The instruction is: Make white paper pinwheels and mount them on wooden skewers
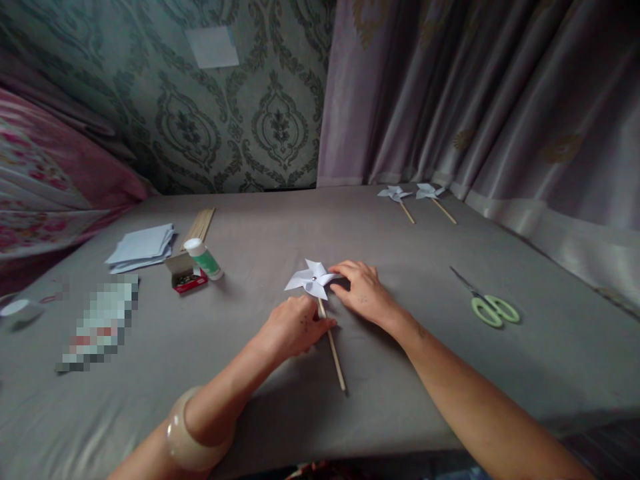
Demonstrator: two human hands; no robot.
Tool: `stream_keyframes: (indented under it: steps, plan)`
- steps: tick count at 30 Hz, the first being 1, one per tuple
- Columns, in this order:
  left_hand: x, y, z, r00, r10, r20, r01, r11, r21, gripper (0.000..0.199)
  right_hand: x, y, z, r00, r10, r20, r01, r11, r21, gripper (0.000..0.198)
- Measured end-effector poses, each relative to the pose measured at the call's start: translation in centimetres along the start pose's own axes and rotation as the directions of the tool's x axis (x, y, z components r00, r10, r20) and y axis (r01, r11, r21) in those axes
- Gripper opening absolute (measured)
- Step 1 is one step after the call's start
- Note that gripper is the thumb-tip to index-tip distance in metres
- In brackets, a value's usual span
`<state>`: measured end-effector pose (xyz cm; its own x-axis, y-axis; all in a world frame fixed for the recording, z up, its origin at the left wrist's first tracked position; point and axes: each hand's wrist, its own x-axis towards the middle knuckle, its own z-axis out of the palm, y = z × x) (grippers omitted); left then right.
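Observation:
A white paper pinwheel (315, 280) with a round metal pin at its hub is just in front of me, its wooden stick (336, 357) slanting down toward the near edge. My left hand (300, 325) is closed round the stick just below the blades. At the right blade is my right hand (363, 291), its thumb and fingers touching or pinching the paper tip. The upper part of the stick is partly hidden by the left hand. A wide cream bangle (187, 433) circles the left wrist.
Green-handled scissors (493, 310) lie at right. Two other pinwheels (397, 194) rest at the back right. Toward the left are folded white paper (141, 247), wooden sticks (199, 225), a glue stick (204, 259), a small red box of pins (189, 280) and a blurred packet (103, 327).

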<state>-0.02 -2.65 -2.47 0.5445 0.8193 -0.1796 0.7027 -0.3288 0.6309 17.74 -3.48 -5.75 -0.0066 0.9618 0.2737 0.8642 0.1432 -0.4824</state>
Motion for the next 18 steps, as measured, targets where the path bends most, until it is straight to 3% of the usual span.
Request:
stream_keyframes:
  steps: [2, 3, 8, 12, 18]
  plan:
    - [0.1, -0.4, -1.4, 0.993, -0.05, 0.111, 0.044, 0.997, 0.057, 0.038, -0.1, -0.1, 0.1, 0.999, -0.033, 0.023, 0.033, 0.999, -0.015, 0.024]
    - [0.3, -0.7, -2.1, 0.993, -0.073, 0.094, 0.067, 0.995, 0.069, 0.038, -0.1, -0.1, 0.1, 0.998, -0.048, 0.033, 0.049, 0.999, -0.011, 0.024]
    - [1.4, -2.0, -4.3, 0.978, -0.102, -0.183, 0.12, 0.989, 0.089, 0.029, -0.2, -0.7, 0.1, 0.996, -0.083, 0.04, 0.082, 0.996, 0.045, 0.021]
    - [2.2, -2.4, -2.8, 0.961, -0.032, -0.275, 0.054, 0.996, 0.073, 0.026, -0.3, -1.3, 0.4, 0.998, -0.064, 0.023, 0.063, 0.997, 0.045, 0.018]
    - [3.1, -3.3, -0.6, 0.939, -0.022, -0.344, 0.074, 0.988, 0.138, 0.026, -0.2, -1.3, 1.4, 0.998, -0.057, -0.024, 0.058, 0.997, 0.058, 0.023]
